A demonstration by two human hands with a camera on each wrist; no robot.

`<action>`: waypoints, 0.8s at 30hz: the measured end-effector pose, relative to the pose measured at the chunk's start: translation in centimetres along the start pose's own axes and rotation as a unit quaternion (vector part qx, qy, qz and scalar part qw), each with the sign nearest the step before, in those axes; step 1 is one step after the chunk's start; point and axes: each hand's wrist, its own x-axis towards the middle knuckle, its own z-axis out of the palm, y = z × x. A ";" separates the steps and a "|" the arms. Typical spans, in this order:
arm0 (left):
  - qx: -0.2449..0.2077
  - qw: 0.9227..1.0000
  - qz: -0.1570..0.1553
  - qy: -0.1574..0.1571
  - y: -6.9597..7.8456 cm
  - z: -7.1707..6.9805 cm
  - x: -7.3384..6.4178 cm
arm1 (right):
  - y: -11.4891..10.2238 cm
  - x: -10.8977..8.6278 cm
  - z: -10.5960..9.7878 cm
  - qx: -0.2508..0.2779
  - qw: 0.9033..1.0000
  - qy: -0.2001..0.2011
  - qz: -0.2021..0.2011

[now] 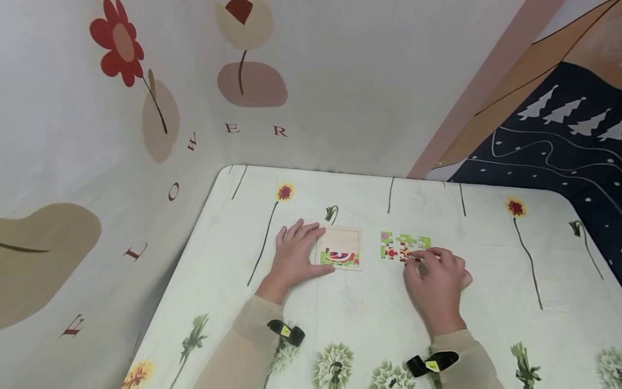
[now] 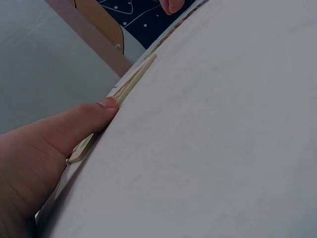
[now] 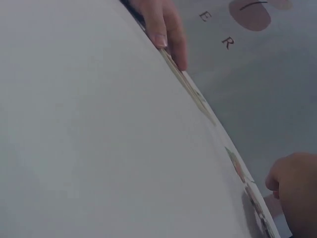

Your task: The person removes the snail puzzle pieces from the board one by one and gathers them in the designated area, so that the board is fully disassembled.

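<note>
Puzzle board (image 1: 340, 237) and loose pieces (image 1: 405, 239) on a flowered table (image 1: 369, 313)
Head: the board is touched by the wide-spread left hand (image 1: 295, 255); the pieces, right of it, are overhung by the bent-fingered right hand (image 1: 437, 278), whose hold cannot be told. Left wrist: the board's edge is met by the thumb. Right wrist: the board is touched by left-hand fingertips.

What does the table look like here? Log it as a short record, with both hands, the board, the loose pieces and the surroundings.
Left hand: touches the puzzle board, thumb at its near edge
Puzzle board: flat, picture pieces along its near side, upper part bare
Loose pieces: grouped right of the board
Right hand: fingertips at the loose pieces; grip on one unclear
Wrists: black straps on both
Tablecloth: white, flower print
</note>
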 end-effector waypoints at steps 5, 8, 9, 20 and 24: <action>0.000 1.000 -0.002 -0.002 0.0 -0.2 -0.1 | -2.5 -0.6 1.7 0.018 0.998 -0.024 -0.052; -0.004 1.000 -0.001 -0.001 0.0 -0.4 -0.3 | -3.9 -1.0 2.6 0.023 0.995 -0.028 -0.091; -0.006 1.000 0.002 0.002 0.0 -0.4 -0.3 | -4.4 -1.1 2.8 0.025 0.994 -0.029 -0.101; -0.019 1.000 0.008 0.007 -0.4 -0.5 -0.6 | -7.8 -1.8 6.2 0.051 0.985 -0.076 -0.148; -0.016 1.000 0.020 0.002 -0.2 -0.5 -0.4 | -9.2 -1.4 7.1 0.057 0.983 -0.088 -0.153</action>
